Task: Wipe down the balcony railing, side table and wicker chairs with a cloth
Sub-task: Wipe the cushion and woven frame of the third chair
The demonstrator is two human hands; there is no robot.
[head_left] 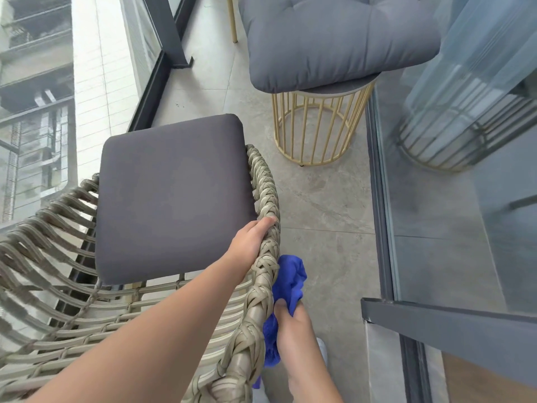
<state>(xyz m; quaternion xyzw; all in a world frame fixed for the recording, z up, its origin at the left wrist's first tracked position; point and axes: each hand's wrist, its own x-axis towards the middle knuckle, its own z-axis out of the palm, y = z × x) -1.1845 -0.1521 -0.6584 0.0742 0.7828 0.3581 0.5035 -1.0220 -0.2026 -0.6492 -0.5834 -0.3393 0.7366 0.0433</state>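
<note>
My left hand [252, 239] curls over the wicker chair [261, 257] rim beside its cushion [174, 196]. My right hand [293, 330] pinches the blue cloth [290, 282] against the rim's outer edge, above open floor [328, 228].

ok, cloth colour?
Blue, plain. The cloth shows best in the head view, held by the right hand against the chair rim.

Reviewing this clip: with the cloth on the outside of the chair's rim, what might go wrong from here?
1. The blue cloth is bunched in the right hand; loose folds might snag in the braided rim of the wicker chair.
2. The left hand grips only the rim, so a hard wipe could shift the chair.
3. The large grey cushion overhangs the gold wire side table and may slide if bumped.
</note>
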